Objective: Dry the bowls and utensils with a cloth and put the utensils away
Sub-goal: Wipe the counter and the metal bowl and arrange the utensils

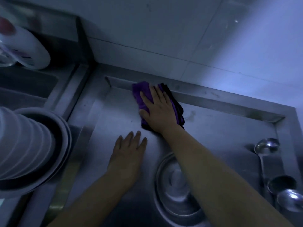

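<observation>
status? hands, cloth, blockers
Right hand flat on purple cloth, not gripping. Left hand open, empty, on steel counter. Metal bowl and ladles untouched. Nothing blocking.

The counter (221,136) is made of brushed metal, dull and smooth, with a few stains. The purple cloth (144,94) is soft and fuzzy. The ladles (266,145) are made of shiny metal. The metal bowl (173,190) is shiny and ringed. The stacked bowls (24,145) look glossy white. The wall tiles (164,30) are smooth and slightly glossy.
</observation>
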